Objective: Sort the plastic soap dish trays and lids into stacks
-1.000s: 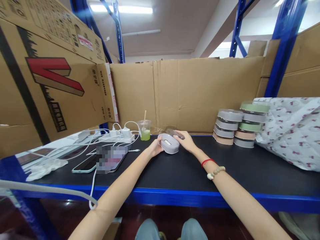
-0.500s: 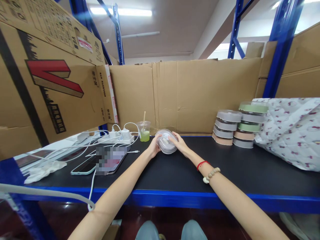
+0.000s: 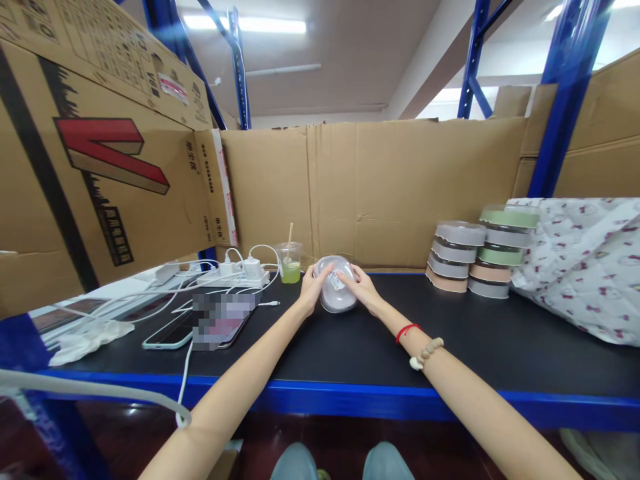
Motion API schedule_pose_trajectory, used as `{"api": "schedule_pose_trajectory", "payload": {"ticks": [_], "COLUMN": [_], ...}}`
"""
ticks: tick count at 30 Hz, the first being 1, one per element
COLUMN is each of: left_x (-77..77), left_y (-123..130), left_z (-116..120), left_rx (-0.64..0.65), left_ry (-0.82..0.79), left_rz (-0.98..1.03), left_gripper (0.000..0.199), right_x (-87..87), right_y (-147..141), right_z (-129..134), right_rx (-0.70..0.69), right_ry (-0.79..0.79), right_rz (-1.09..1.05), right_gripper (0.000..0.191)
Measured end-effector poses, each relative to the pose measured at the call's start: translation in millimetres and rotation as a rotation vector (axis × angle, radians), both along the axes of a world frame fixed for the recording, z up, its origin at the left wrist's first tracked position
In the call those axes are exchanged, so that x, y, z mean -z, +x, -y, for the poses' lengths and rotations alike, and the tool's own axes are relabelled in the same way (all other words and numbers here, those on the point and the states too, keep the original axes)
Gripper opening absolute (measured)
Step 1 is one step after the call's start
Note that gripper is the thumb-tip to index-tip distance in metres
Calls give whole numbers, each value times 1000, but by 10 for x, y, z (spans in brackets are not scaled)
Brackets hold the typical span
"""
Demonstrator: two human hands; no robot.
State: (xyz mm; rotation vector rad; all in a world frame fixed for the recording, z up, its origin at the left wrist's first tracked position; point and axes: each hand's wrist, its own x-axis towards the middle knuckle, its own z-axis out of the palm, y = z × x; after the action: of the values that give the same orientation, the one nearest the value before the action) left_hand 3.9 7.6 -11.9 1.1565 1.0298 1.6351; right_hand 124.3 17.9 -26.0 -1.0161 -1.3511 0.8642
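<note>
A round, pale grey-lilac lidded container (image 3: pixel 340 300) with a clear top and a small whitish label is held over the black shelf (image 3: pixel 380 347). On its left side my left hand (image 3: pixel 312 289) grips the rim, thumb resting on top. My right hand (image 3: pixel 364 289) clasps the opposite side, its thumb on the lid close to the label. The fingers beneath the container are hidden. Its lid faces up toward me, tilted.
To the right stand two stacks of similar grey, green and peach containers (image 3: pixel 455 253), beside a patterned white cloth bag (image 3: pixel 580 267). At left are a drink cup (image 3: pixel 290 267), a power strip (image 3: pixel 240 273), cables and phones (image 3: pixel 167 331). A large cardboard box (image 3: pixel 110 167) overhangs the left side.
The container has tipped so its lid faces me more fully. Both hands have shifted slightly with it, keeping their grip on its sides.
</note>
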Motion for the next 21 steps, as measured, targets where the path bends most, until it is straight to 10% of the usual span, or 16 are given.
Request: {"api": "schedule_pose_trajectory", "payload": {"ticks": [6,21], "left_x": [27,-48], "left_y": [31,49], "left_z": [-56,-11], "left_rx": [97,249], "left_ry": [-245,-385], "left_rz": [63,182], "left_gripper": [32,52], "right_x": [50,14], "right_y": [15,13], "right_z": [40,36], "right_rx": [103,178], "right_ry": [184,237], "right_rz": [431,467], "right_gripper": [93,81]}}
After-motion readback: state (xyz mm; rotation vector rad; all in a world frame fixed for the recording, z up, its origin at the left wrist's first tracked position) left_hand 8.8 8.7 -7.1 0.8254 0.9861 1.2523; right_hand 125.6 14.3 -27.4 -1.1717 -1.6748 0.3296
